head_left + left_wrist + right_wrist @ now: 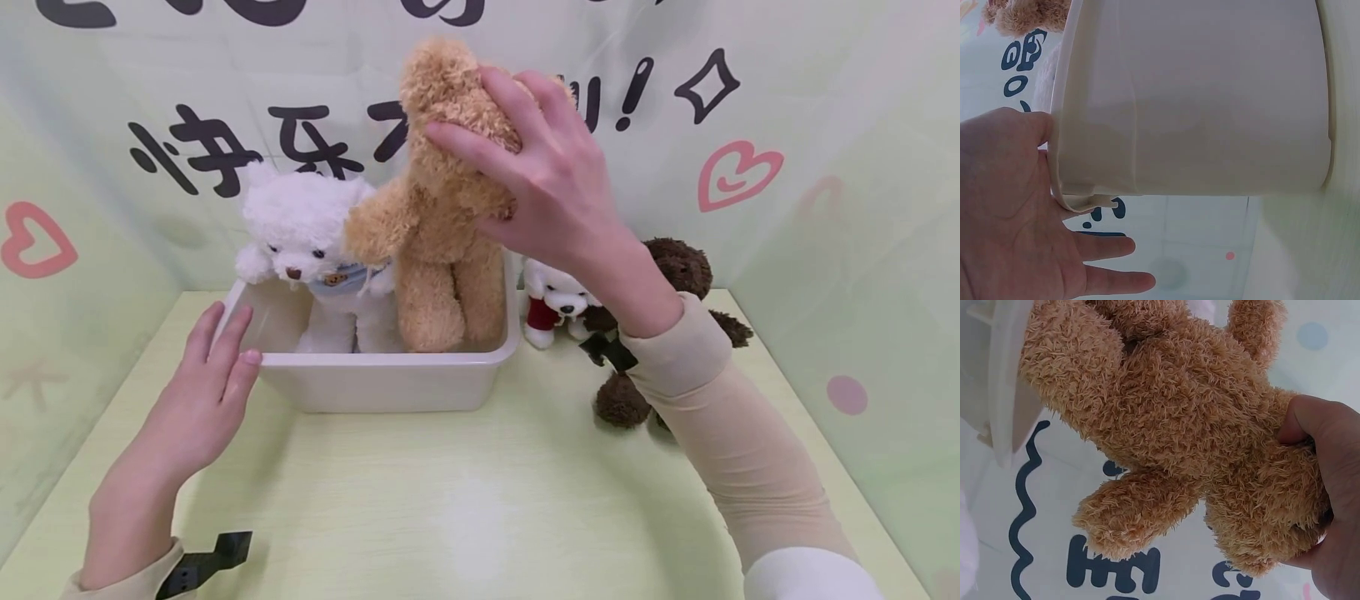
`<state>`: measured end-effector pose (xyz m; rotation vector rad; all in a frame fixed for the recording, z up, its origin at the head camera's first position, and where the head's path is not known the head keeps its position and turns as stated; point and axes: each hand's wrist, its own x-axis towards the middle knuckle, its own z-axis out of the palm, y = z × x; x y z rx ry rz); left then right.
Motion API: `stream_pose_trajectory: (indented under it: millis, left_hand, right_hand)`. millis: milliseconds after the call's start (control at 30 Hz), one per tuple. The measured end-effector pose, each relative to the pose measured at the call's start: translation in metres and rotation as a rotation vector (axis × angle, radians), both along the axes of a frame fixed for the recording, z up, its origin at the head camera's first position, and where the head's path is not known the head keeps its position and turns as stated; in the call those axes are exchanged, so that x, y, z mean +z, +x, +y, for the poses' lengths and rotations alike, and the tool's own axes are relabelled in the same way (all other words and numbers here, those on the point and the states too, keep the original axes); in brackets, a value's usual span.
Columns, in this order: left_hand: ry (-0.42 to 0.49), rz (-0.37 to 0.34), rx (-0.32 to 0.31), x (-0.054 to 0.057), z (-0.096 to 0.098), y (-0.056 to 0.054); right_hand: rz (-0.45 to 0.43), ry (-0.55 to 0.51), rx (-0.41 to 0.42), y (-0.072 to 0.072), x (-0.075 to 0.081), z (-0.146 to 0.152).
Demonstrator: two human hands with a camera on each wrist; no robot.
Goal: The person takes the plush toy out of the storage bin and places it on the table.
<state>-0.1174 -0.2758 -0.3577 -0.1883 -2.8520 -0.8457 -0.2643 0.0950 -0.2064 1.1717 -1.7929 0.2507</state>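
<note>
My right hand [558, 167] grips a light brown teddy bear [457, 208] by its head, fingers spread over the fur. The bear is upright, its legs inside a white plastic bin [390, 383]; in the right wrist view the bear [1172, 412] has its legs by the bin's rim [1007, 381]. Beside it in the bin stands a white teddy bear [307, 217] with a blue scarf. At the bin's left front corner, my left hand [198, 400] touches the rim with straight fingers; the left wrist view shows this hand [1016, 212] with two fingers extended past the bin wall [1210, 100].
Right of the bin sits a small white plush dog [558, 300] in red. A dark brown plush toy [675, 262] is partly hidden behind my right forearm. The pale table [450, 483] ends at a printed cloth backdrop [645, 167] with black characters.
</note>
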Motion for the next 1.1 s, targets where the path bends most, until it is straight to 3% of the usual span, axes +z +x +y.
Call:
stream_pose_trajectory:
  millis: [433,700,933,1100]
  left_hand:
    - [0.003,0.014,0.001,0.0,0.002,-0.001]
    - [0.016,-0.004,-0.007,0.0,0.0,-0.002]
    - [0.017,-0.005,-0.004,-0.001,0.0,-0.001]
    - [0.006,-0.001,-0.003,0.0,-0.002,-0.001]
  right_hand:
    - [-0.039,-0.15,0.029,0.01,0.025,0.03]
    - [0.024,-0.186,0.033,0.018,0.036,0.038]
    - [0.039,-0.202,0.026,0.023,0.038,0.048]
    - [0.016,-0.191,-0.034,0.026,0.037,0.059]
